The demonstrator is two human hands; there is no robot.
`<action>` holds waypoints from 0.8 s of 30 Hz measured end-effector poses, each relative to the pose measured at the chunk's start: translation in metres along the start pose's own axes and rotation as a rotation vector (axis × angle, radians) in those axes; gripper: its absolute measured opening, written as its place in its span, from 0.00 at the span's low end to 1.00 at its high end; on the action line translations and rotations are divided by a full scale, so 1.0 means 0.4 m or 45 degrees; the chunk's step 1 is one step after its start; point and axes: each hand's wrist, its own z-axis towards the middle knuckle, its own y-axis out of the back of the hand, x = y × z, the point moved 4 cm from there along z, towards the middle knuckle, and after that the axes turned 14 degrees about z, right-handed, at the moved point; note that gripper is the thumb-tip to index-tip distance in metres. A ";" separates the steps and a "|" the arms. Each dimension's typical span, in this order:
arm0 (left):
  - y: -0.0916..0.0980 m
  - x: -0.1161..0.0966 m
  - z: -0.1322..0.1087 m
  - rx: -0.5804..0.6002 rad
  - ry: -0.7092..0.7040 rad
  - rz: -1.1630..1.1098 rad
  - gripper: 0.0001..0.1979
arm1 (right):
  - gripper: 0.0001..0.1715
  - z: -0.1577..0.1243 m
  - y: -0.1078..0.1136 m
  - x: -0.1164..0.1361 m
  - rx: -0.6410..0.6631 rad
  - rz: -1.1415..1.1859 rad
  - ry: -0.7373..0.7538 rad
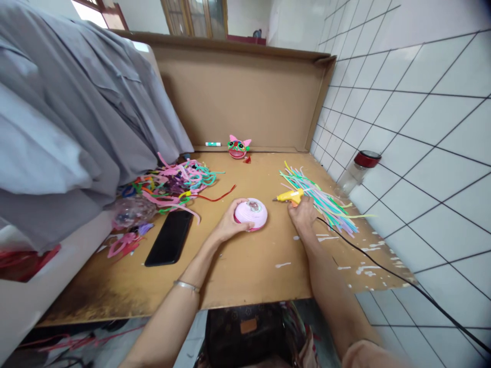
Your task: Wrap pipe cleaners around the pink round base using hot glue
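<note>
A round pink ball (256,217), wrapped in coiled strands, sits in the grip of my left hand (230,222) above the middle of the table. Its top shows a small uncovered patch, and a darker pink band runs along its underside. To the right, my right hand (303,214) is closed around a yellow hot glue gun (288,196). The nozzle points left, toward the ball, with a gap between them. A black cord (368,254) trails from beneath that hand to the lower right. Pastel pipe cleaners (326,202) lie in a bundle just beyond the glue gun.
Tangled pipe cleaners (184,176) lie left, near a black phone (169,239). A pink-eared animal-face craft (238,147) and a marker (213,144) stand by the cardboard back wall (245,97). A red-lidded jar (356,171) is against the tiles. Grey cloth (95,102) hangs left.
</note>
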 end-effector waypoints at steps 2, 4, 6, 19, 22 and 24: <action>0.002 0.002 0.001 0.012 0.010 -0.013 0.39 | 0.24 -0.003 0.017 0.009 -0.106 0.133 0.116; 0.004 0.006 0.003 0.023 0.021 -0.031 0.39 | 0.22 -0.014 0.036 0.025 -0.200 0.276 0.279; 0.009 0.010 0.004 0.021 0.026 -0.044 0.40 | 0.21 -0.030 0.050 0.041 -0.270 0.400 0.418; 0.025 -0.020 -0.008 0.227 -0.084 -0.102 0.39 | 0.16 -0.081 0.085 0.103 -0.363 0.737 0.843; 0.026 -0.024 -0.008 0.246 -0.113 -0.085 0.39 | 0.16 -0.093 0.092 0.113 -0.347 0.758 0.917; 0.027 -0.023 -0.007 0.253 -0.124 -0.093 0.38 | 0.15 -0.097 0.092 0.116 -0.318 0.732 0.917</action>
